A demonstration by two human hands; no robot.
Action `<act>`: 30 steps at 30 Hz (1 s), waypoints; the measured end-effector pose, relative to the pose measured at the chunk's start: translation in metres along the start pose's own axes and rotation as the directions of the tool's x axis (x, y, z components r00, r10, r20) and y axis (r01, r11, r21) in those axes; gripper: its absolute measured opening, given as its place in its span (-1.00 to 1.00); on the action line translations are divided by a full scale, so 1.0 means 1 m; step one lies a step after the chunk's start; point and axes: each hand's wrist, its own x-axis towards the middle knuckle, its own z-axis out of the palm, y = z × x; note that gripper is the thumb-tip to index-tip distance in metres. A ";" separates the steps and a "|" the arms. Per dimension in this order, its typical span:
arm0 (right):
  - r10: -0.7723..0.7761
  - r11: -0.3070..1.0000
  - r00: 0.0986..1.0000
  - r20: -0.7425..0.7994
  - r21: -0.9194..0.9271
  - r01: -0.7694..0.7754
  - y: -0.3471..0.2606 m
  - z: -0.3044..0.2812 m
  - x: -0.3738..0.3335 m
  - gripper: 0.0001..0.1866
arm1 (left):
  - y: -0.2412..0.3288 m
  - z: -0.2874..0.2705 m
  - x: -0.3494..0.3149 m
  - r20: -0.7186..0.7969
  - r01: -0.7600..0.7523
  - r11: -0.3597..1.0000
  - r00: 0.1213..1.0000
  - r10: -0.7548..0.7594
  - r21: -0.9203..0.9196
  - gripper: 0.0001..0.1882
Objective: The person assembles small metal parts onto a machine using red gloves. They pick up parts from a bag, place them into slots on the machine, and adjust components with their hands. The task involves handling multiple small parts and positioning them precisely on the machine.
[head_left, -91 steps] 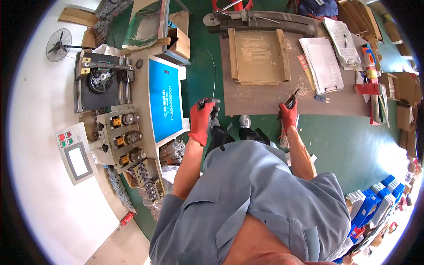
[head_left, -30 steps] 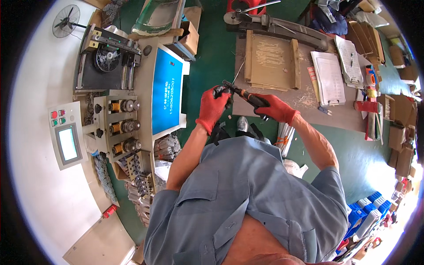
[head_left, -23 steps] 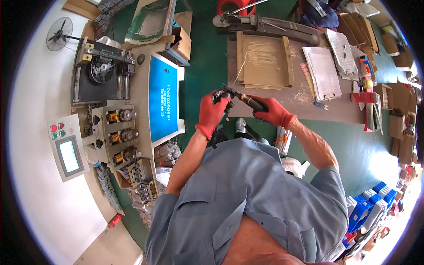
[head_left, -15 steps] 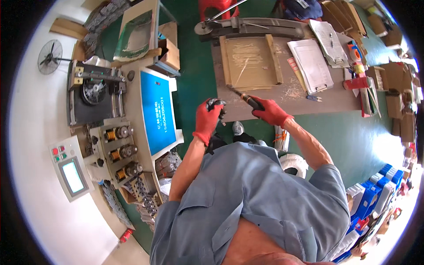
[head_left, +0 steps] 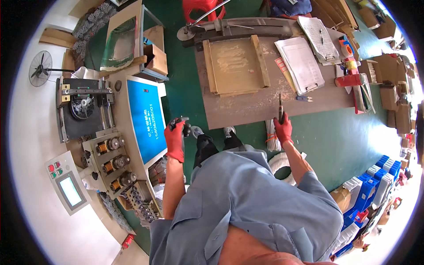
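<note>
My left hand (head_left: 176, 140), in a red glove with dark finger parts, is left of the table in front of the blue panel (head_left: 145, 119). Its fingers curl around something dark that I cannot make out. A slim hand tool with a dark handle and a narrow metal tip (head_left: 281, 105) points away from me in my right hand (head_left: 284, 129). That hand, also gloved in red, is beside the table's near edge, and the tool tip is over the tabletop (head_left: 247, 112). A shallow wooden tray (head_left: 260, 62) with pale scrapings lies beyond it.
Clipboards with papers (head_left: 304, 66) and small blue-handled snips (head_left: 304, 98) lie on the table. A long metal bench tool (head_left: 247, 28) spans its far edge. Rollers (head_left: 115, 163) and a control screen (head_left: 70, 191) stand at left. Blue boxes (head_left: 366, 192) are stacked at right.
My hands have moved apart, the left one leftward and nearer me, the right one rightward with the tool. The tool has swung upright in view. The pale strip on the tray is gone.
</note>
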 end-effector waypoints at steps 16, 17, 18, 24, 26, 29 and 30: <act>-0.569 0.645 0.811 0.135 -0.539 0.542 -0.244 0.125 0.159 -0.71 | 0.017 -0.020 -0.053 -0.171 0.021 0.998 0.985 -0.030 -0.051 -0.79; -0.595 0.464 0.730 0.335 -0.599 0.653 -0.242 0.133 0.167 -0.75 | 0.011 -0.025 -0.060 -0.204 0.025 0.999 0.978 -0.033 -0.042 -0.78; -0.553 0.137 0.673 0.490 -0.744 0.654 -0.244 0.144 0.165 -0.82 | 0.005 -0.027 -0.067 -0.247 -0.114 0.993 0.962 0.118 0.029 -0.78; -0.581 -0.181 0.496 0.645 -0.697 0.693 -0.176 0.163 0.295 -0.70 | 0.008 -0.039 -0.073 -0.282 -0.128 0.991 0.952 0.117 -0.023 -0.83; -0.453 -0.389 0.447 0.771 -0.622 0.679 -0.197 0.157 0.265 -0.69 | -0.004 -0.043 -0.095 -0.386 -0.104 0.994 0.916 0.113 0.043 -0.83; -0.396 0.641 0.796 0.457 -0.484 0.596 -0.247 0.119 0.185 -0.81 | -0.015 -0.057 -0.119 -0.536 -0.147 0.987 0.840 0.086 -0.072 -0.84; -0.365 0.748 0.839 0.404 -0.410 0.522 -0.255 0.107 0.175 -0.80 | -0.017 -0.065 -0.128 -0.573 -0.179 0.975 0.817 0.073 -0.131 -0.84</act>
